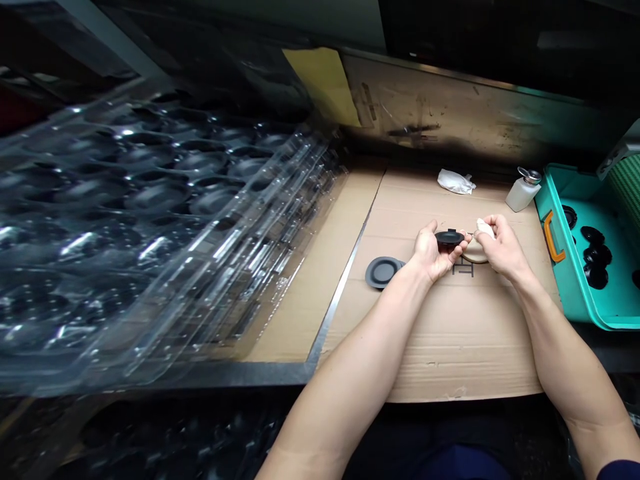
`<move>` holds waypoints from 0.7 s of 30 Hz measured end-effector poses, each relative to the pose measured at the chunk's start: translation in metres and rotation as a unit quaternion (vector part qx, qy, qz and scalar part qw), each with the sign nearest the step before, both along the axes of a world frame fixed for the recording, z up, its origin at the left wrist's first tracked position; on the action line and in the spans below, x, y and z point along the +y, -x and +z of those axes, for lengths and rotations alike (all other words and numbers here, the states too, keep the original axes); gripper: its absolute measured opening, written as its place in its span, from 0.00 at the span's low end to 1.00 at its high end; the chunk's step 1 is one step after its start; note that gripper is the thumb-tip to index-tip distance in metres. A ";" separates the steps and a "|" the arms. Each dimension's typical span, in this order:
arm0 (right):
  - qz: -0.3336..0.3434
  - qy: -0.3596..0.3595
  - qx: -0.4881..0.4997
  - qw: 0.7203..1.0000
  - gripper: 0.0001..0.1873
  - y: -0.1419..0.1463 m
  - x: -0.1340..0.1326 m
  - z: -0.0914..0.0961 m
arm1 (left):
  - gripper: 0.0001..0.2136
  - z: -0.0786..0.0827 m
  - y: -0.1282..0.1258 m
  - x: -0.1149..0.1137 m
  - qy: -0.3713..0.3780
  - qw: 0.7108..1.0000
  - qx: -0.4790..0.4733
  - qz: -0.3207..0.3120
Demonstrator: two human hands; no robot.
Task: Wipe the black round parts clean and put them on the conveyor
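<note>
Work surface: cardboard sheet [440,353] over a bench. Left hand [433,253], palm turned up, pinches a dark round part [449,237] at its edge, above the cardboard; likely so its broad face stays exposed. Right hand [504,245] pinches a white wad [485,230] just beside it; contact with the part cannot be told. Near the left forearm: grey ringed piece [384,272]. Beyond: crumpled white cloth [456,182], pump bottle [523,193], presumably set within reach. Flanking: teal bin [573,300] right, clear trays [165,193] left, blurred.
</note>
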State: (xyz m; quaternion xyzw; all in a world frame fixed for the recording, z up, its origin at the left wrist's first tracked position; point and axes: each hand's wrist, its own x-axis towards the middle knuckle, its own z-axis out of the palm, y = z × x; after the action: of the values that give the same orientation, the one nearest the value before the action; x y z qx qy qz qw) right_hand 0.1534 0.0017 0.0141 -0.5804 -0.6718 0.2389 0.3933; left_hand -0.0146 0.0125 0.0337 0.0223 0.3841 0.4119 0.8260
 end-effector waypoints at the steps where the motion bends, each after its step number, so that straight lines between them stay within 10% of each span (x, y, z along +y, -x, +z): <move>1: -0.002 -0.010 -0.010 1.000 0.10 0.000 -0.001 0.001 | 0.29 -0.001 0.000 0.000 -0.006 1.000 0.004 -0.004; 21: 0.084 -0.098 -0.332 0.934 0.11 0.005 -0.008 0.003 | 0.28 -0.036 -0.034 -0.011 -0.190 0.941 0.279 0.037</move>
State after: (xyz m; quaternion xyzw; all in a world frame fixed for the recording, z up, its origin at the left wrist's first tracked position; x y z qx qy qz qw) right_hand 0.1485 -0.0066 0.0173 -0.5269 -0.8305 -0.0025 0.1810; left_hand 0.0189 0.0015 -0.0022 0.2788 0.5145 0.4844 0.6504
